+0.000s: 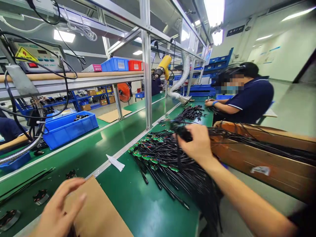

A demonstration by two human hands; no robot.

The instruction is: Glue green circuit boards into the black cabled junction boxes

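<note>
My right hand (198, 143) is raised over the far end of the cable pile, with its fingers closed around a black cable bundle (182, 131). Motion blurs that bundle, so its exact end is unclear. Below it, a heap of black cables (170, 158) with small green circuit boards (145, 157) at their ends lies on the green bench (145, 204), some hanging over the right edge. At lower left, my left hand (58, 210) has its thumb and fingers apart beside a brown cardboard sheet (98, 210); whether it touches the sheet I cannot tell.
An open cardboard box (247, 164) with long black cables stands at the right. A co-worker (251, 95) sits beyond it. An aluminium post (147, 82) rises behind the pile. A white paper scrap (116, 163), round metal parts (40, 197) and a blue bin (70, 130) lie left.
</note>
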